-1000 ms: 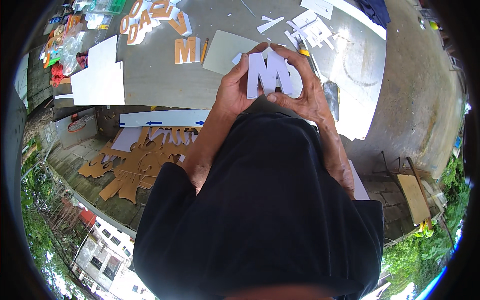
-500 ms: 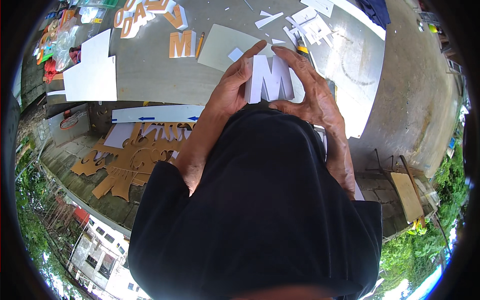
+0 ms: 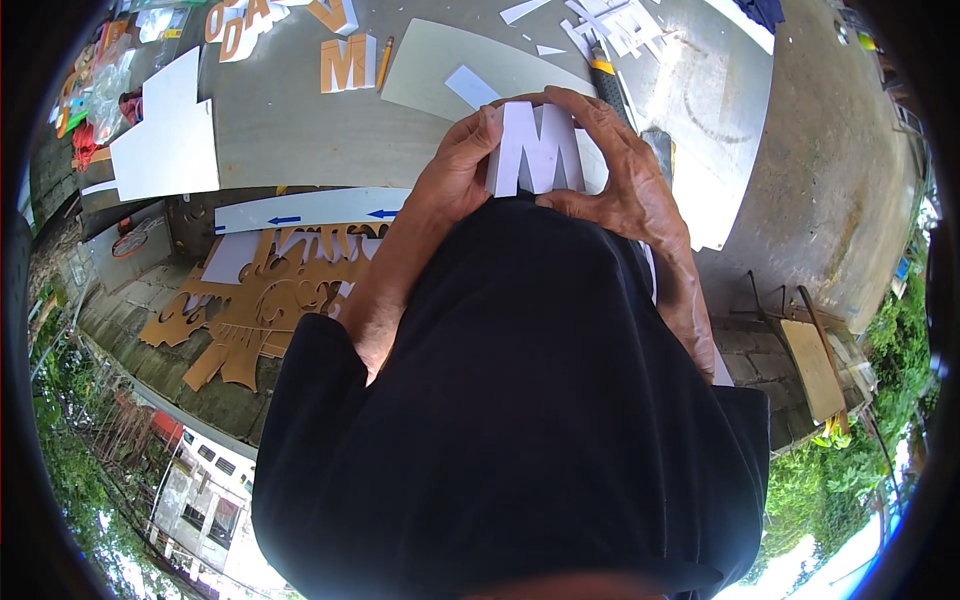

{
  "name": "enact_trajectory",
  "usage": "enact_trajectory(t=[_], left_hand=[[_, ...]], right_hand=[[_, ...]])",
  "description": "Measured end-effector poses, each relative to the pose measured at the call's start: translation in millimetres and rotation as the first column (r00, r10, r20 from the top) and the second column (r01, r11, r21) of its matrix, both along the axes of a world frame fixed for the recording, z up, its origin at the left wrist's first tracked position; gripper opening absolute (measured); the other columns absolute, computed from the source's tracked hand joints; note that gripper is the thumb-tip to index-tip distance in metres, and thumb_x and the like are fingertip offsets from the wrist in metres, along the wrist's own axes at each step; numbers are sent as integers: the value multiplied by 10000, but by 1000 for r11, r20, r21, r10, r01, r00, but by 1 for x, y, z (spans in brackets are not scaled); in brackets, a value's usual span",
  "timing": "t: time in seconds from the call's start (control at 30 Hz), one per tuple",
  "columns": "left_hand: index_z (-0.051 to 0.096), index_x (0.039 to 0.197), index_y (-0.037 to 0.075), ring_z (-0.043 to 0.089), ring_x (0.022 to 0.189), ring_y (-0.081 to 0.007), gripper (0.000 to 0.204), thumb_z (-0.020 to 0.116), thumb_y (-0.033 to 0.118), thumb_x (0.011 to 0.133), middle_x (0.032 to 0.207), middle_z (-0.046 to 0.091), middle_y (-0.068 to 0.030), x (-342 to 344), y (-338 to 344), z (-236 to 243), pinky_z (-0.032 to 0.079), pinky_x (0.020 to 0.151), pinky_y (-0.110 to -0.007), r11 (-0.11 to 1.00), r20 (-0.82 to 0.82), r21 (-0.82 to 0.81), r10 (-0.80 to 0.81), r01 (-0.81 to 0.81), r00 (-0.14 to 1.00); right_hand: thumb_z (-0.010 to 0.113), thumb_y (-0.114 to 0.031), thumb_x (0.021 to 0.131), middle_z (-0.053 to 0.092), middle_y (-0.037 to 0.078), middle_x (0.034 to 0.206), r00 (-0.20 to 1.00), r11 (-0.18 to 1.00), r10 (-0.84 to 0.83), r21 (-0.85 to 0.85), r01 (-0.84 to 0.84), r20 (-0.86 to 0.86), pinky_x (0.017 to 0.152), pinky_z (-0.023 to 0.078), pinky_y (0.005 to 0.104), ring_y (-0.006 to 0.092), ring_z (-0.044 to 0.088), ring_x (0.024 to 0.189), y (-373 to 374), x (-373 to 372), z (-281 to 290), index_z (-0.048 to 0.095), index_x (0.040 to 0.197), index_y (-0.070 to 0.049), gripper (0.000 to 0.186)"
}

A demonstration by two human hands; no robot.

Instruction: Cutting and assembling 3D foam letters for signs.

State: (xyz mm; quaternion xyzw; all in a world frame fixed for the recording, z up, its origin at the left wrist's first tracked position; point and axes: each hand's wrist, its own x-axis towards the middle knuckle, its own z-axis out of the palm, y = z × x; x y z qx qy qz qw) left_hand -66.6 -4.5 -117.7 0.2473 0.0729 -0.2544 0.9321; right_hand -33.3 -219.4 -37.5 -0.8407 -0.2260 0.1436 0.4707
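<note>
An angular white sheet of board [image 3: 165, 135] lies at the left of a grey tabletop [image 3: 285, 140], with brown cardboard-like scrollwork cutouts [image 3: 245, 310] below the near edge; farther along stand letter-shaped blocks with orange-brown faces and white sides [image 3: 346, 72], a slim yellow pencil [image 3: 385, 60] just beside the nearest. At centre, the person's bare left hand [image 3: 462, 165] grips the left side of a plain white letter-shaped block [image 3: 541, 165], thumb along its edge, in front of a dark shirt [image 3: 520, 380]. The right hand [image 3: 625, 170] curves around the block's right side, thumb low, fingers arched near its top. The step in hand appears to be steadying and inspecting the piece; turning it would call for a light, even hold from both sides. Farther right lie a yellow-and-black cutter-like tool [image 3: 602, 68] and thin white offcuts [image 3: 622, 28]
</note>
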Motion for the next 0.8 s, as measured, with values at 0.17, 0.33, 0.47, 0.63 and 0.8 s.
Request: enact_trajectory(t=[0.17,0.33,0.47,0.63,0.8], left_hand=[[461,1411,-11,635,1206,-200,553,552,381,1033,1290,620,-118,-4,-3,-1,560,1028,-380,998,-31,54,28,-27,999],[469,1409,-5,623,1217,-201,525,527,371,1046,1297,612,-117,-3,-3,0,551,1038,-383,999,-23,43,32,-30,999],[494,1389,-15,639,1172,-210,525,531,381,1047,1286,612,-126,0,-9,11,561,1008,-401,997,-118,65,47,-40,992],[466,1416,-54,629,1184,-247,547,541,347,1051,1277,608,-157,1,-7,7,549,1004,-456,995,-181,101,27,-9,983],[523,1366,-64,645,1130,-209,457,602,229,1026,1181,647,-126,3,-8,18,576,956,-437,967,-178,251,8,38,984]], right_hand=[[917,-168,626,562,167,1417,999,998,48,-45,-47,19,1087,502,500,397,562,1296,0,-1,3,471,1478,-156,962],[919,-166,600,579,148,1409,1000,999,20,-42,-20,1,1094,489,506,380,565,1298,-1,-3,-1,499,1454,-168,952],[904,-155,590,596,137,1393,999,1000,-11,-22,10,-47,1099,479,513,370,566,1301,2,-2,-1,528,1428,-166,919],[875,-153,623,592,182,1355,999,996,-24,-81,26,29,1051,519,506,397,596,1234,1,-1,-5,509,1430,-120,887],[854,-148,648,592,226,1306,998,996,7,-89,-1,58,999,560,484,423,625,1164,1,-1,-11,485,1436,-68,874]])
